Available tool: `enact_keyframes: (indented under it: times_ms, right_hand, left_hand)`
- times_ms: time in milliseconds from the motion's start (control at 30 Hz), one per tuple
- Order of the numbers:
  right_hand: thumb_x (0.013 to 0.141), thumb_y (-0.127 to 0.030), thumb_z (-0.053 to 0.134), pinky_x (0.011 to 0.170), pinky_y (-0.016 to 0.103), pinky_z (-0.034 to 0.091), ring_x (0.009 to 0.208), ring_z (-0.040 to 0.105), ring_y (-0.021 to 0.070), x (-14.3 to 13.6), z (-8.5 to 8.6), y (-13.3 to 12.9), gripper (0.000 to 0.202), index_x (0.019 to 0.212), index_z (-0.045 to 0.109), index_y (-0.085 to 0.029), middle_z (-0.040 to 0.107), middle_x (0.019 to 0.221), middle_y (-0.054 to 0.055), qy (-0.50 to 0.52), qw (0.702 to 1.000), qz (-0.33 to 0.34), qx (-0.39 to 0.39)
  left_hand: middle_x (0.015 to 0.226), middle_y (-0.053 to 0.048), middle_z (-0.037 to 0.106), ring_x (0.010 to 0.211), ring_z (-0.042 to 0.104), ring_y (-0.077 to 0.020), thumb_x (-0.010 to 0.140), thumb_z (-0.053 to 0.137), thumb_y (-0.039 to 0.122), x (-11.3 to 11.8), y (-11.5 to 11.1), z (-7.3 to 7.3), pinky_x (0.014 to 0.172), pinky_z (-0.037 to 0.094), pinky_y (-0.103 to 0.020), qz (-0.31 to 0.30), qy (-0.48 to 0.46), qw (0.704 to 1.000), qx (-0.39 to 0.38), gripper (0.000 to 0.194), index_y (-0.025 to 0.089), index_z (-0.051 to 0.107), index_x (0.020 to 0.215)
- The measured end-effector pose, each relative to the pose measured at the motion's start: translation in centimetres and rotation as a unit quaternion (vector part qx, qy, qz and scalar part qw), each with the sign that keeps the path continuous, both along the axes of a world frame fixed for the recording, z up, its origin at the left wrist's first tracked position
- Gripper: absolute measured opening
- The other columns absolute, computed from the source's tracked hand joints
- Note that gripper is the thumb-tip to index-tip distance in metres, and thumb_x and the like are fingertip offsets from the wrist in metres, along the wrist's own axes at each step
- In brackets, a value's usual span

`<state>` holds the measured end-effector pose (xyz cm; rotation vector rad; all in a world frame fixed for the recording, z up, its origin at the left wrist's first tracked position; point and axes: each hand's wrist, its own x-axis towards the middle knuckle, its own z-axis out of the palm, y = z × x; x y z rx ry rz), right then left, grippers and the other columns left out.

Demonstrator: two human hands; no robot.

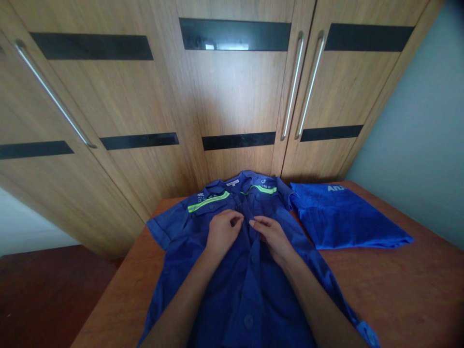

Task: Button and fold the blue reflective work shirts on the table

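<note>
A dark blue short-sleeved work shirt (184,253) lies face up, its collar at the far end. Yellow-green reflective strips cross the chest above the pockets, with pale printing beside them. My left hand (224,229) is closed in a pinch at the left edge of the front opening, below the collar. Opposite it, a short gap away, my right hand (273,238) pinches the other edge of the opening with thumb and forefinger. Below my hands, buttons run down the front, including a button (248,321) close to me. My fingers partly hide the cloth they grip.
On the right of the brown wooden table (380,285) lies a folded bright blue cloth item (348,220) with white lettering, beside the shirt's sleeve. A wooden wardrobe (235,92) with metal handles stands directly behind the table. A pale wall (416,135) is at the right.
</note>
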<state>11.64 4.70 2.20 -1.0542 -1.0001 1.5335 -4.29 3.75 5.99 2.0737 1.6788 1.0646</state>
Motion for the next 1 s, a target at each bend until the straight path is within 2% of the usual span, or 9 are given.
enact_keyframes:
  times_ms: [100, 233, 400, 500, 567, 667, 800, 900, 1000]
  right_hand:
    - [0.055, -0.039, 0.083, 0.058, 0.025, 0.043, 0.063, 0.059, 0.0146, 0.0, -0.1, 0.1, 0.042, 0.087, 0.069, -0.018, 0.068, 0.073, 0.0, 0.034, 0.999, -0.002, -0.017]
    - [0.058, -0.038, 0.079, 0.062, 0.026, 0.046, 0.063, 0.061, 0.0151, -0.2, -0.1, 0.1, 0.032, 0.082, 0.071, -0.017, 0.07, 0.071, 0.001, 0.048, 0.999, 0.012, 0.0]
    - [0.061, -0.041, 0.076, 0.066, 0.03, 0.049, 0.067, 0.065, 0.0189, -0.4, -0.1, 0.1, 0.033, 0.083, 0.073, -0.017, 0.073, 0.077, 0.005, 0.032, 0.999, 0.014, 0.011]
    - [0.061, -0.042, 0.077, 0.067, 0.031, 0.05, 0.067, 0.065, 0.0195, -0.6, 0.0, 0.0, 0.032, 0.082, 0.073, -0.017, 0.073, 0.074, 0.004, 0.023, 1.0, -0.002, 0.021]
    - [0.062, -0.043, 0.076, 0.068, 0.031, 0.051, 0.069, 0.065, 0.0203, -0.7, 0.0, -0.1, 0.031, 0.081, 0.073, -0.018, 0.072, 0.073, 0.004, 0.009, 0.999, -0.013, 0.036]
    - [0.065, -0.043, 0.073, 0.068, 0.032, 0.051, 0.07, 0.064, 0.0209, -0.8, 0.0, -0.2, 0.029, 0.08, 0.073, -0.018, 0.071, 0.073, 0.004, -0.016, 0.998, -0.018, 0.064]
    - [0.068, -0.042, 0.071, 0.064, 0.029, 0.047, 0.067, 0.061, 0.0186, -0.8, -0.1, -0.2, 0.025, 0.076, 0.071, -0.018, 0.067, 0.069, 0.002, -0.041, 0.995, -0.011, 0.091]
    - [0.071, -0.04, 0.069, 0.058, 0.026, 0.042, 0.06, 0.053, 0.0148, -0.8, -0.3, -0.1, 0.023, 0.077, 0.069, -0.018, 0.059, 0.062, -0.002, -0.085, 0.988, -0.017, 0.127]
    - [0.071, -0.039, 0.068, 0.054, 0.025, 0.037, 0.056, 0.047, 0.0124, -1.0, -0.4, 0.0, 0.024, 0.083, 0.067, -0.018, 0.05, 0.058, -0.005, -0.112, 0.981, -0.027, 0.154]
  left_hand:
    - [0.086, -0.002, 0.073, 0.078, 0.066, -0.0163, 0.081, 0.06, 0.015, 0.6, 0.2, 0.0, 0.075, 0.047, -0.027, -0.02, 0.008, 1.0, 0.016, 0.018, 0.024, 0.074, 0.086]
    - [0.085, -0.002, 0.073, 0.078, 0.065, -0.0162, 0.08, 0.059, 0.015, 0.9, 0.2, -0.5, 0.074, 0.048, -0.027, -0.011, 0.007, 1.0, 0.021, 0.016, 0.023, 0.072, 0.085]
    - [0.081, -0.001, 0.072, 0.075, 0.067, -0.0159, 0.076, 0.061, 0.018, 0.5, 0.3, -1.2, 0.073, 0.052, -0.027, 0.026, -0.148, 0.988, -0.033, 0.016, 0.02, 0.069, 0.09]
    - [0.08, -0.004, 0.073, 0.076, 0.068, -0.0174, 0.075, 0.063, 0.023, 0.1, 0.2, -1.5, 0.073, 0.053, -0.028, 0.015, -0.233, 0.97, -0.063, 0.013, 0.018, 0.069, 0.086]
    - [0.08, -0.004, 0.073, 0.076, 0.068, -0.0181, 0.076, 0.063, 0.025, 0.0, 0.0, -1.5, 0.072, 0.053, -0.028, 0.006, -0.255, 0.964, -0.078, 0.013, 0.017, 0.069, 0.083]
    - [0.08, -0.004, 0.073, 0.074, 0.068, -0.0179, 0.076, 0.063, 0.025, 0.0, -0.4, -1.4, 0.069, 0.053, -0.026, 0.0, -0.236, 0.968, -0.08, 0.012, 0.018, 0.07, 0.083]
    - [0.081, -0.002, 0.072, 0.073, 0.066, -0.0157, 0.077, 0.059, 0.017, 0.4, -0.9, -1.2, 0.07, 0.051, -0.026, 0.0, -0.142, 0.989, -0.031, 0.012, 0.019, 0.069, 0.082]
    - [0.083, -0.002, 0.07, 0.074, 0.065, -0.0147, 0.079, 0.057, 0.013, 0.7, -1.1, -1.1, 0.071, 0.05, -0.025, 0.004, -0.087, 0.996, -0.002, 0.015, 0.02, 0.069, 0.083]
    - [0.084, -0.002, 0.071, 0.076, 0.065, -0.0151, 0.08, 0.057, 0.012, 0.8, -1.1, -1.1, 0.072, 0.051, -0.026, 0.019, -0.073, 0.997, -0.002, 0.015, 0.021, 0.069, 0.084]
